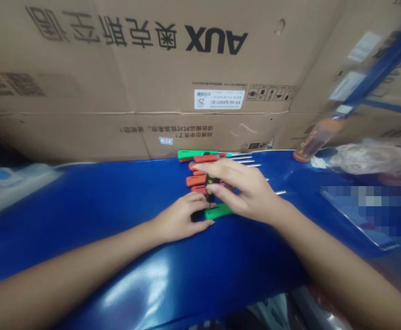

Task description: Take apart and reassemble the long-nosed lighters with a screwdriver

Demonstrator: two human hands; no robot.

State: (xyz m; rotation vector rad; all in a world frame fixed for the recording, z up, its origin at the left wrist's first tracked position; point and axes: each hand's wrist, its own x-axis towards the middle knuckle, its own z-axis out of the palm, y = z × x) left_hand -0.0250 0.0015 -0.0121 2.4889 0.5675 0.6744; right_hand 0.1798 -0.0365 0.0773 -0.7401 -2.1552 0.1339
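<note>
My right hand (246,190) is closed on a small black-and-yellow screwdriver (210,184), held upright. The screwdriver's shaft points down to the handle end of a green long-necked lighter (221,211), which lies flat on the blue surface. At that same end, my left hand (184,216) has its fingers and thumb around the green handle. The lighter's metal neck comes out to the right beyond my right hand, which hides its middle. Behind it lie several red and orange lighters (195,181) and another green lighter (193,154), necks to the right, partly covered by my right hand.
A large printed cardboard box (145,87) stands behind the blue work surface (111,192). At the back right are an orange-capped bottle (319,137) and a crumpled clear plastic bag (361,158). A flat clear plastic bag (14,188) lies at the left.
</note>
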